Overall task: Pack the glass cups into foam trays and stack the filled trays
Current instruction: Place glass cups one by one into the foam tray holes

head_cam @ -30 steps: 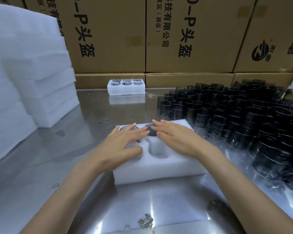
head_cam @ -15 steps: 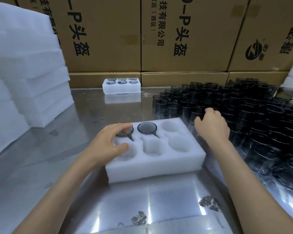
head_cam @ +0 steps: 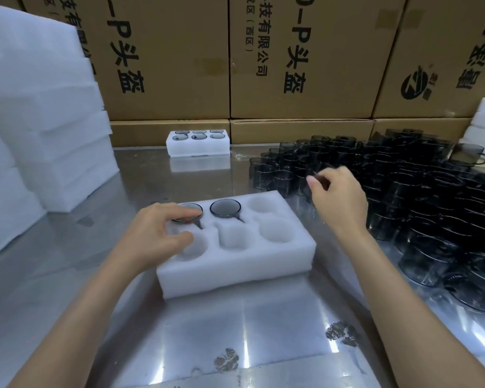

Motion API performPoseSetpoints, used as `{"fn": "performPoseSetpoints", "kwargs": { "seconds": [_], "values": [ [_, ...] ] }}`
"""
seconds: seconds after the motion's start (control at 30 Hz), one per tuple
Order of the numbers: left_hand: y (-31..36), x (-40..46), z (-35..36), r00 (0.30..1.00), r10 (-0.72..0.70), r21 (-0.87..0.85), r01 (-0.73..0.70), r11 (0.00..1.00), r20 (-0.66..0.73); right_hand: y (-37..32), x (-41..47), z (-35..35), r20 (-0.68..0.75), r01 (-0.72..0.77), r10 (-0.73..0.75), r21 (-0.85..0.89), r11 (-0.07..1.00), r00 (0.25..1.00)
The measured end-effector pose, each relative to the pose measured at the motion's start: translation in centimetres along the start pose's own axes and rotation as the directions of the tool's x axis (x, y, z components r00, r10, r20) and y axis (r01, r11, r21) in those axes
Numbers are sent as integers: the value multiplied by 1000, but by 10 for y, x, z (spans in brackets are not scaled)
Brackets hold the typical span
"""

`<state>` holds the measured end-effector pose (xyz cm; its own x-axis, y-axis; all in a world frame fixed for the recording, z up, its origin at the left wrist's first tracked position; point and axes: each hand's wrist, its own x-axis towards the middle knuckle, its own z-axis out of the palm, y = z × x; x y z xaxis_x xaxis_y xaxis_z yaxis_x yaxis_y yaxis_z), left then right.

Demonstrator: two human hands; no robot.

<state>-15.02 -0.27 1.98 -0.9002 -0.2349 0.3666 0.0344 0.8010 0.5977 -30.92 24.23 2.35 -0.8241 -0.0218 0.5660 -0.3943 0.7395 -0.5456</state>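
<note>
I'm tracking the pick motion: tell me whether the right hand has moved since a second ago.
Yes. The right hand has left the foam tray and gone right and away, to the near edge of the loose glass cups.

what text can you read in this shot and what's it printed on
"-P头盔": left cardboard box, running down its face, start cut off.
"-P头盔": middle cardboard box, with smaller "科技有限公司" and "(西区)" beside it, tops cut off.
Round black logo: right cardboard box; the small characters by it are too blurred to read, and the large ones at the frame edge are cut off.
No text on the foam trays or glass cups.
</note>
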Motion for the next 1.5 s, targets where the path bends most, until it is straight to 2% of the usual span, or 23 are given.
{"fn": "performPoseSetpoints", "kwargs": {
  "seconds": [0.1,0.23,0.37,0.83,0.93,1.03,1.1,1.2,1.33,1.43,1.5],
  "values": [
    [-1,0,-1,1000,1,15,-2,1000,16,-22,-5,-4,-64,255,-247,245,935,967],
    [-1,0,-1,999,2,27,-2,1000,33,-34,-17,7,112,365,-388,184,913,915],
    [1,0,-1,999,-11,20,10,1000,48,-33,-20,13,282,359,-372,99,928,885],
    [1,0,-2,995,-36,-1,36,999,94,-34,-19,20,404,406,-397,68,911,824],
    [1,2,-3,995,-12,-6,12,1000,101,-32,-19,19,400,402,-393,64,913,828],
    [11,8,1,998,48,38,-49,998,45,-31,-19,14,285,389,-414,142,910,864],
    [26,15,9,988,120,66,-127,990,97,-30,-19,11,273,376,-413,178,909,869],
    [47,26,28,939,197,143,-244,959,281,-27,-20,14,430,359,-384,141,923,817],
    [48,35,46,909,154,270,-272,924,388,-26,-20,19,562,343,-346,116,932,751],
    [46,33,48,879,83,274,-234,933,469,-26,-18,22,678,319,-290,86,944,676],
    [46,36,48,875,65,270,-217,938,479,-27,-16,22,706,335,-269,48,941,656]
  ]
}}
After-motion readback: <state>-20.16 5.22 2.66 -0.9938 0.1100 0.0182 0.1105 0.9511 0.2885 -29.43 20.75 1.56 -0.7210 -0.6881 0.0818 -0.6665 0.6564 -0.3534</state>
